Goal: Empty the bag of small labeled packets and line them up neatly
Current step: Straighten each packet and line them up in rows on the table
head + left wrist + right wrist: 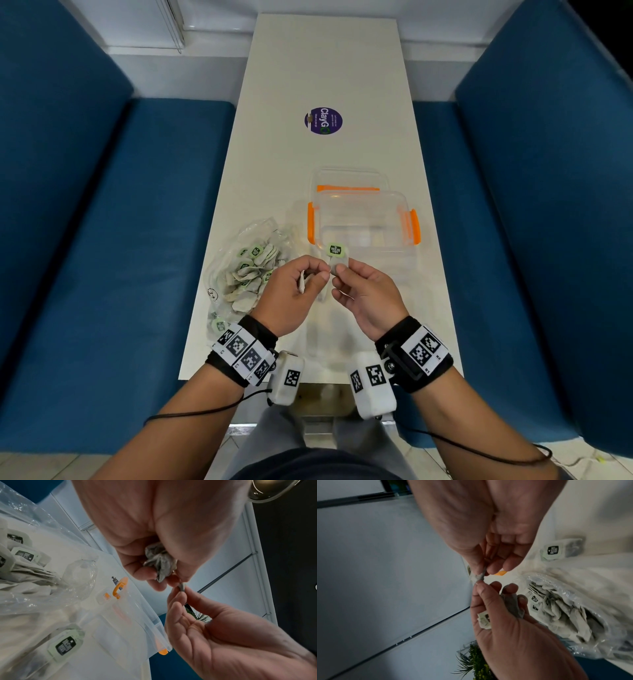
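A clear plastic bag (239, 270) full of small grey packets with green labels lies on the left of the white table (325, 68). My left hand (318, 274) holds a bunch of packets (159, 562) curled in its palm, and its thumb and forefinger pinch one more. My right hand (337, 274) pinches that same packet (335, 251) from the other side, its green label standing up above the fingers. Both hands meet above the table, just in front of the box. In the right wrist view the shared packet (479, 575) sits between the two pinches.
A clear plastic box (363, 219) with orange latches stands open just beyond my hands, its lid behind it. One labeled packet (219, 323) lies at the bag's near end. A purple round sticker (323, 120) marks the far table. Blue benches (102, 240) flank both sides.
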